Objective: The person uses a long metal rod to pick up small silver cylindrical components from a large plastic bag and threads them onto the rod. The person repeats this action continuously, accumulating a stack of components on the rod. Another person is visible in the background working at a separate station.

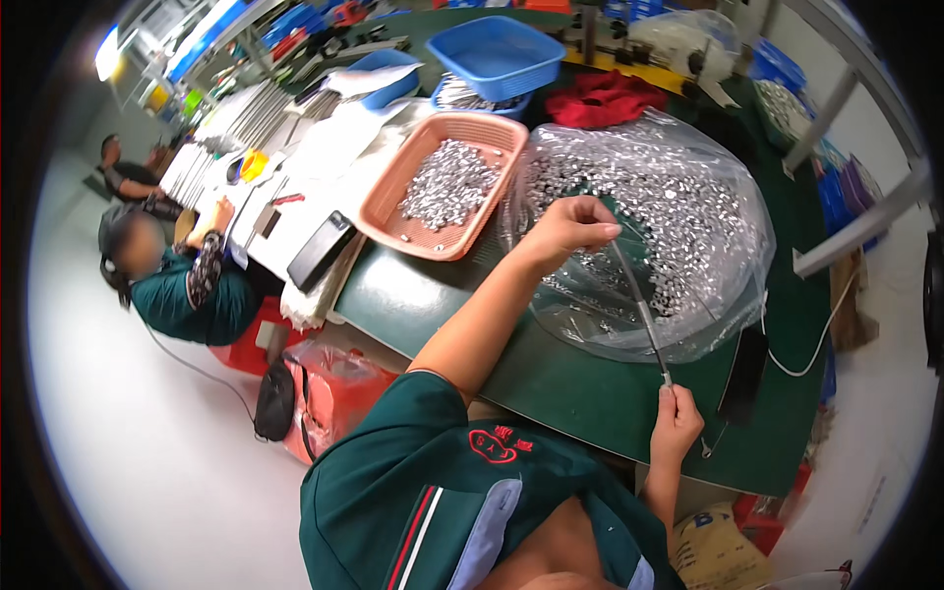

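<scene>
My left hand (pixel 568 224) reaches out over a clear plastic bag (pixel 723 295) spread open on the green table (pixel 413 300), fingers pinched on the far end of a thin metal rod (pixel 637 305). My right hand (pixel 675 421) grips the near end of the same rod close to the table's front edge. The rod slants from upper left to lower right above the bag. Many small shiny metal parts (pixel 678 211) lie heaped inside the bag.
An orange tray (pixel 388 211) with more small metal parts sits left of the bag, blue baskets (pixel 497 54) and a red cloth (pixel 602 98) behind. A black phone (pixel 320 249) and a dark flat device (pixel 744 374) lie on the table. Two seated people (pixel 172 275) work at left.
</scene>
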`<state>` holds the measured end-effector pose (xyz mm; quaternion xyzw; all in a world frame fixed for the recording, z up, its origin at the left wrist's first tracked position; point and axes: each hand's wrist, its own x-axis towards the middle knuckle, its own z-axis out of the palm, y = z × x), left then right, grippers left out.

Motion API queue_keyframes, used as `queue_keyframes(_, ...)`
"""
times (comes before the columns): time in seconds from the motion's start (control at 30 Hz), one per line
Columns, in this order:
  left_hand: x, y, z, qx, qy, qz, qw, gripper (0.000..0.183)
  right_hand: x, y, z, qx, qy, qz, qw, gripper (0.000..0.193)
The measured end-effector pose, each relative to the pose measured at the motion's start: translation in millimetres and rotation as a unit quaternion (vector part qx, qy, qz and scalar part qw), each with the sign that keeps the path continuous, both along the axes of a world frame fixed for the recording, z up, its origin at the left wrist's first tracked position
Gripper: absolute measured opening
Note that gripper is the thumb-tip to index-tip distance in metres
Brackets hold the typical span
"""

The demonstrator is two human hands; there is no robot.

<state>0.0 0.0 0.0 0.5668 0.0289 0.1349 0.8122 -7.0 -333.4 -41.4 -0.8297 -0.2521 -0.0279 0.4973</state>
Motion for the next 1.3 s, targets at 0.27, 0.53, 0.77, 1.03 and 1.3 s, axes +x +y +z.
queue_keyframes(0.27,-3,3,-2,-0.018,-0.062,-0.017,0.998,0.016,-6,5,-6,-0.006,0.042,-0.008,0.999,0.012)
queue_keyframes(0.53,-5,-6,12,0.016,-0.078,-0.009,0.997,0.019,-2,-4,-12,0.0,0.021,0.011,1.0,0.017)
queue_keyframes(0.77,4,-42,-13,0.053,-0.105,-0.179,0.977,0.025,7,0,-5,0.08,0.234,0.061,0.967,0.025)
queue_keyframes(1.03,21,-68,-25,0.136,-0.096,-0.117,0.979,0.035,6,11,-4,0.133,0.225,-0.013,0.965,0.025)
queue_keyframes(1.3,28,-85,-48,0.595,-0.096,0.084,0.793,0.025,3,10,-8,0.148,0.214,-0.019,0.965,0.022)
